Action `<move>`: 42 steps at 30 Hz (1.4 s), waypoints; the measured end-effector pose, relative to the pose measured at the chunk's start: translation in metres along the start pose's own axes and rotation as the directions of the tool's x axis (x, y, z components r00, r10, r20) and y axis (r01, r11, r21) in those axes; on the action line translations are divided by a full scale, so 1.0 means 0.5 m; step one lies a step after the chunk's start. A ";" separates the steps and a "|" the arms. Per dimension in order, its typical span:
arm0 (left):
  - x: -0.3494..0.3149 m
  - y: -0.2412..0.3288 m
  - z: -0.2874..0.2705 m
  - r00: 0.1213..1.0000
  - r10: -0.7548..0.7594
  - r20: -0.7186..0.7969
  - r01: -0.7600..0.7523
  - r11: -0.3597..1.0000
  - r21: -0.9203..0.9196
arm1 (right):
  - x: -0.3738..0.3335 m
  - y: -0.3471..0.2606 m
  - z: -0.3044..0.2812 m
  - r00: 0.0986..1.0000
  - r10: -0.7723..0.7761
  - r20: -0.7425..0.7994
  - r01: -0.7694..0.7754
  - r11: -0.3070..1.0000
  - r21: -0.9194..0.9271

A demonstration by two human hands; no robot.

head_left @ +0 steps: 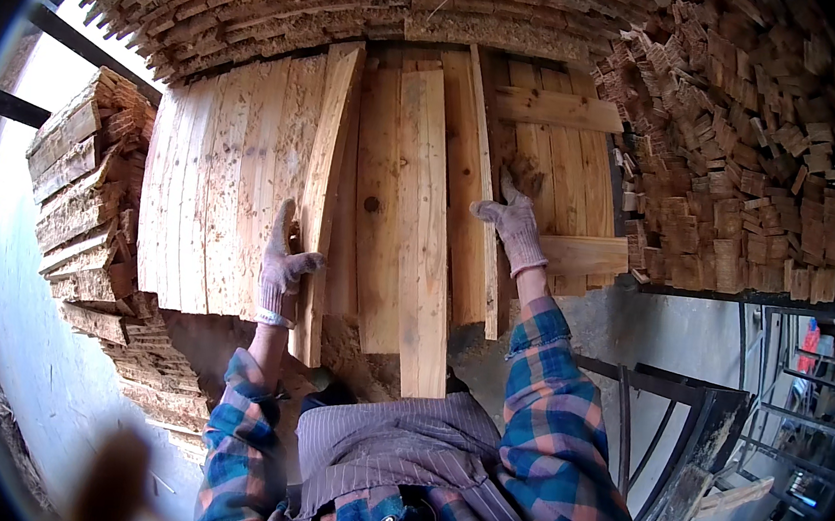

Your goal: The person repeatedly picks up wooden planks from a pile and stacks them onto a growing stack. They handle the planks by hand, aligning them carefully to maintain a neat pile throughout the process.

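My left hand (pixel 286 273), in a pale dusty glove, is at the left long board (pixel 325 171). Its thumb lies across this board, while a finger stretches up along its outer side. On the right, my gloved right hand (pixel 517 228) grips a narrow tilted board (pixel 483 186) the same way, thumb over its upper edge and fingers along the outside. The remaining fingers of both hands are partly hidden. Between these two boards lie several flat planks; one long plank (pixel 426 221) rests on top and juts out toward my apron.
Light planks (pixel 229 182) lie side by side at left. Two short crosspieces (pixel 558 109) lie across planks at right. Stacked wood strips (pixel 362 4) line the back, with piles at left (pixel 93 189) and right (pixel 738 171). A dark metal frame (pixel 686 392) stands at lower right.
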State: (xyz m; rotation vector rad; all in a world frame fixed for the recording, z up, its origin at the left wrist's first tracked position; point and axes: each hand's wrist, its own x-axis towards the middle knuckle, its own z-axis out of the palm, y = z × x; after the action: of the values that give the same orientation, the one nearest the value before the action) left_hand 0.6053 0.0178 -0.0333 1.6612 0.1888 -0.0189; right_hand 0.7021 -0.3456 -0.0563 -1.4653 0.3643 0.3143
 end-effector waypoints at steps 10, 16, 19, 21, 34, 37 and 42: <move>0.004 -0.031 -0.018 0.995 -0.099 0.007 0.100 0.987 -0.123 | -0.020 -0.035 -0.058 0.920 -0.323 -0.224 -0.034 0.503 -0.864; -0.019 0.009 0.058 0.995 -0.064 -0.071 0.056 0.993 -0.108 | 0.012 -0.004 -0.067 0.922 -0.386 0.029 0.159 0.310 -0.937; -0.051 0.135 0.248 0.982 -0.165 -0.092 0.111 0.898 -0.427 | -0.010 0.013 -0.065 0.922 -0.385 0.028 0.345 0.790 -0.507; -0.049 0.101 0.341 0.994 0.051 -0.100 -0.053 0.998 -0.018 | -0.078 -0.041 0.015 0.899 -0.394 0.190 0.416 0.905 -0.093; -0.012 0.101 0.421 0.996 -0.039 -0.077 0.085 0.559 0.825 | 0.080 -0.004 -0.268 0.952 -0.268 -0.146 0.076 0.670 -0.738; -0.012 0.072 0.335 0.978 0.173 -0.115 -0.147 0.967 0.209 | 0.032 -0.091 -0.182 0.959 -0.275 -0.059 -0.009 0.181 -0.984; -0.010 0.112 0.174 0.984 -0.053 -0.168 0.067 0.995 0.075 | -0.214 0.006 -0.075 0.680 -0.429 0.595 0.571 -0.199 -0.796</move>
State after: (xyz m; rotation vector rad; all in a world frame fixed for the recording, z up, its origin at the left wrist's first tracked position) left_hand 0.6165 -0.0738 0.0140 1.7373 0.3686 0.0670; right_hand 0.6024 -0.3811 -0.0161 -2.8528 -0.8737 -0.1502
